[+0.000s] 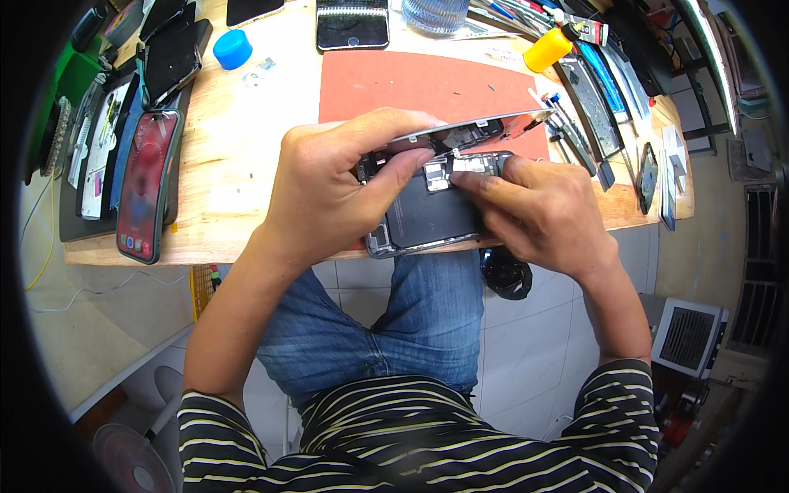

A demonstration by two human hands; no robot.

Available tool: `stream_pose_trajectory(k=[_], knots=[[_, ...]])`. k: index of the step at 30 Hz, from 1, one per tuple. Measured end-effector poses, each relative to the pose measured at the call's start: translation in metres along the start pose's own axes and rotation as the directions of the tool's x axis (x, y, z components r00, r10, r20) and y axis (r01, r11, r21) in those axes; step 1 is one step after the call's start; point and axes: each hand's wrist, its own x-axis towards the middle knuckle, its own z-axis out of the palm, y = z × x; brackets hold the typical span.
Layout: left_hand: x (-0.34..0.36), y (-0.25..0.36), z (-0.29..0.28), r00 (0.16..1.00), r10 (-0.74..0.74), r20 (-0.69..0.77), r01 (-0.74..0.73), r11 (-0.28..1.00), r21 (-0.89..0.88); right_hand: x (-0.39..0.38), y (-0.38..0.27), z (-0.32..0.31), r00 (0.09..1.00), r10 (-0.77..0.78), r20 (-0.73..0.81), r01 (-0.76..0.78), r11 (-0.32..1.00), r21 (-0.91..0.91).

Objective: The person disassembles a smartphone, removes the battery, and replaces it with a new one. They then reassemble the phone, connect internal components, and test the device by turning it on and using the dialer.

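Observation:
An opened smartphone body (pixel 436 215) lies at the table's front edge, its dark battery and silvery inner parts showing. My left hand (pixel 337 177) grips the phone's screen panel (pixel 468 131) between thumb and fingers, holding it tilted up over the body's far side. My right hand (pixel 542 201) rests on the right side of the body, its index fingertip pressed on the inner parts near the upper middle. The right thumb and other fingers curl at the body's right edge; whether they pinch a small part is hidden. Beneath the phone lies a reddish-orange mat (pixel 394 82).
A phone with a lit screen (pixel 148 185) leans at the left, near stacked phones (pixel 173 66). A blue cap (pixel 233 50) and another phone (pixel 352 25) sit at the back. Right of the mat are a yellow bottle (pixel 549 48) and several pens and tools (pixel 567 123).

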Motion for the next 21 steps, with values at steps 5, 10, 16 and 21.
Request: stream_pose_trajectory(k=[5, 10, 16, 21], knots=[[0.001, 0.000, 0.001, 0.999, -0.022, -0.025, 0.021, 1.000, -0.021, 0.001, 0.004, -0.002, 0.999, -0.012, 0.029, 0.013, 1.000, -0.021], [0.001, 0.002, -0.004, 1.000, -0.029, -0.002, 0.029, 1.000, 0.006, 0.003, 0.011, -0.002, 0.999, -0.041, 0.035, 0.041, 0.999, -0.002], [0.002, 0.003, -0.008, 0.998, -0.057, 0.027, 0.057, 0.998, -0.001, 0.004, 0.015, -0.002, 0.997, -0.060, 0.050, 0.059, 0.998, 0.031], [0.004, 0.003, -0.009, 0.998, -0.047, 0.046, 0.049, 0.998, -0.026, 0.006, 0.016, -0.005, 0.995, -0.070, 0.069, 0.067, 0.997, 0.048]])
